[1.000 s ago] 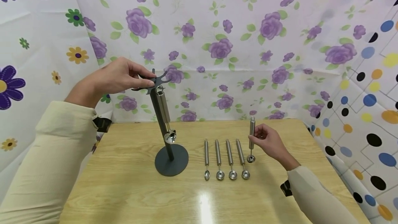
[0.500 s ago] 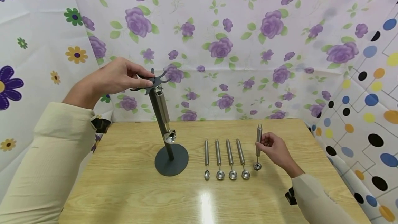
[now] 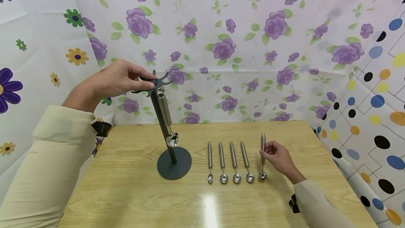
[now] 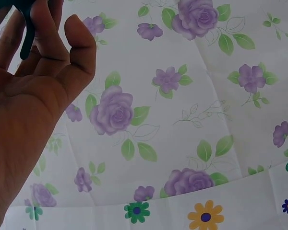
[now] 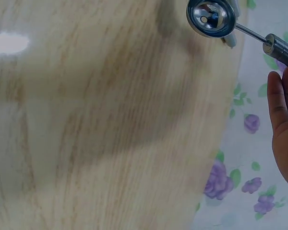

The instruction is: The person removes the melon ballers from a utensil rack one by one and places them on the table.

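My left hand (image 3: 109, 84) pinches the hooked top of a dark metal utensil stand (image 3: 162, 122) between thumb and fingers. A steel scoop (image 3: 165, 110) hangs by its handle loop from one hook, bowl down beside the post. At the right, my right hand (image 3: 280, 157) grips the handle of a steel melon baller (image 3: 263, 145), held upright with its small round bowl low over the table. That bowl, with a hole in it, shows close up in the right wrist view. To its left lie several utensils in a row: an oval-bowled spoon (image 3: 210, 156) and round-bowled melon ballers (image 3: 222, 156).
The stand's round base (image 3: 183, 170) rests on the wooden table (image 3: 142, 200). A purple-flowered cloth (image 3: 196, 52) hangs behind the table, and patterned sheets close off both sides.
My right hand has shifted slightly right and then lowered with the melon baller, bringing its bowl level with the row's other bowls. The left hand stays on the stand's top.
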The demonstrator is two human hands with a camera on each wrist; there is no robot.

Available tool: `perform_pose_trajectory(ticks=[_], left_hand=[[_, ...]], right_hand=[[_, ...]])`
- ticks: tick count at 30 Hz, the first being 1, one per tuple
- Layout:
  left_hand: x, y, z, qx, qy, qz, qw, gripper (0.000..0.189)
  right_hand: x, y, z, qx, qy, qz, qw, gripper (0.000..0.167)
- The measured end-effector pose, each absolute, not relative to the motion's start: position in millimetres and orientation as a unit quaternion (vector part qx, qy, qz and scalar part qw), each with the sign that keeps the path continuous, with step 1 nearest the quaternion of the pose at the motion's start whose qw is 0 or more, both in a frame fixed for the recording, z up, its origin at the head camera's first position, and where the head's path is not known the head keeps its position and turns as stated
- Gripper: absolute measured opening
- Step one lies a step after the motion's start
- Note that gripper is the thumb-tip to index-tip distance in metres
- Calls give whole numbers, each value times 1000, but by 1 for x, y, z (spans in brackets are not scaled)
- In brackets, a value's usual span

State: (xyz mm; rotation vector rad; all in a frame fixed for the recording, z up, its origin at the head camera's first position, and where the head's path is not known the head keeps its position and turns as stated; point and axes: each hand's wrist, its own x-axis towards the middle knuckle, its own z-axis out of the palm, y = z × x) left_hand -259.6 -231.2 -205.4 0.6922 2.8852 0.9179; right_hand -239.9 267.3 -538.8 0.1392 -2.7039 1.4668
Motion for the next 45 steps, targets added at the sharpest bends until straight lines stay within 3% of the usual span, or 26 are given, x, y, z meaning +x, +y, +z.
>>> perform_pose_trajectory(ticks=[18,38,45], left_hand=[[-258,-234,-210,225,926,304,11,31],[-257,-233,-208,226,923,311,13,30],[-258,-233,-208,229,923,308,13,30]], right_hand=[[-259,263,-563,8,-892,451,11,28],[-277,261,-586,-55,-897,435,-54,28],[-277,254,-584,-47,-916,395,-47,28]])
